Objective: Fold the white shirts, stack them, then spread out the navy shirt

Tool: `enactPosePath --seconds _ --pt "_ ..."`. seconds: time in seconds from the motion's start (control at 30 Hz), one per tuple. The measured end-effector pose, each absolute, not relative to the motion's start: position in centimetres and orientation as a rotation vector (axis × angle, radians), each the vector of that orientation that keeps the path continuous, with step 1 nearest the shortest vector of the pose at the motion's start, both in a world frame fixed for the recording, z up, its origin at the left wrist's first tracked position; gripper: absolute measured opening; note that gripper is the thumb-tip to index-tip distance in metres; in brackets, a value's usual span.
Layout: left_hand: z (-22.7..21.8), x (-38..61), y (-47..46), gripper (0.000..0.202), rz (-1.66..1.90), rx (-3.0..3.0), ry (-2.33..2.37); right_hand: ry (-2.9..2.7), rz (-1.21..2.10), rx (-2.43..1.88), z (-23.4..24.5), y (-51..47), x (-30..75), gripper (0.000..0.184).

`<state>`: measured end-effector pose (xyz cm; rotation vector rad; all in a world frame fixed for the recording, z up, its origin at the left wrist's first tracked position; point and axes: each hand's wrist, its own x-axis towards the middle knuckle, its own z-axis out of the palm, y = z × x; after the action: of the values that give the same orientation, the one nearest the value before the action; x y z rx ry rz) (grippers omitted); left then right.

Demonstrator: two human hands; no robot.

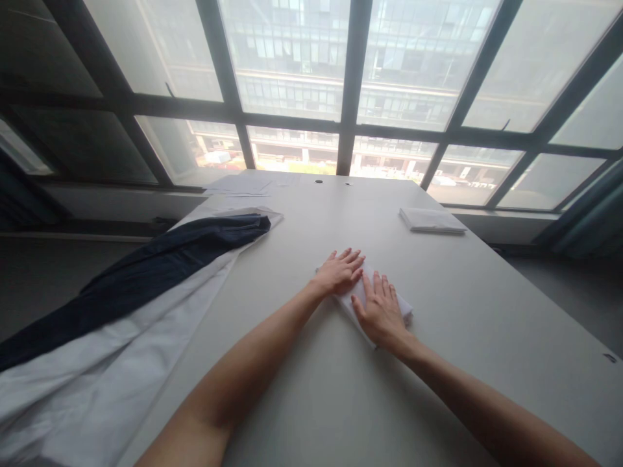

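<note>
A folded white cloth [357, 303] lies at a slant on the white table [292, 389], partly covered by both hands. My left hand [341, 271] rests flat on its far left part, fingers stretched out. Just to the right, my right hand [382, 308] presses flat on the near right part with its fingers spread. Both hands are open and grip nothing. The cloth's right corner and near corner stick out past my right hand.
Another folded white cloth [431, 220] lies near the table's right edge. Along the left edge, dark blue fabric [185, 250] lies over white fabric [141, 353] that hangs down. Papers [238, 185] lie at the far left corner. Large windows [292, 65] stand behind.
</note>
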<state>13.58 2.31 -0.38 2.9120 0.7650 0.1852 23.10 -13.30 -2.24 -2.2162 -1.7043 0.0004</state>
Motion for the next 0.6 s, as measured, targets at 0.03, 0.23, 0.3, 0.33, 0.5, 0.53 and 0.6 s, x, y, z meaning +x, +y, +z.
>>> enactPosePath --seconds 0.03,0.23,0.3,0.33,0.5,0.53,0.6 --pt "-0.2 13.6 2.3 0.055 0.18 2.899 0.778 -1.719 -0.017 -2.224 -2.2 -13.9 22.9 0.07" --pt "-0.1 13.7 2.3 0.057 0.183 2.833 0.873 -1.844 -0.032 -2.171 -2.8 -17.2 22.1 0.071" --pt "-0.2 13.6 2.3 0.059 0.17 2.815 0.917 -1.867 0.051 -2.131 -2.5 -17.5 22.4 0.072" --pt "-0.1 13.6 2.2 0.06 0.167 2.817 0.935 -1.859 0.111 -2.112 -2.0 -17.5 22.6 0.071" --pt "0.7 13.9 0.9 0.054 0.269 3.002 0.716 -1.613 0.152 -1.959 1.7 -14.6 23.8 0.06" --pt "0.8 13.9 0.6 0.053 0.268 3.031 0.642 -1.571 0.086 -1.936 2.1 -13.7 24.1 0.06" --pt "0.8 14.1 0.1 0.052 0.216 3.047 0.558 -1.512 -0.003 -1.978 1.9 -12.2 24.6 0.061"
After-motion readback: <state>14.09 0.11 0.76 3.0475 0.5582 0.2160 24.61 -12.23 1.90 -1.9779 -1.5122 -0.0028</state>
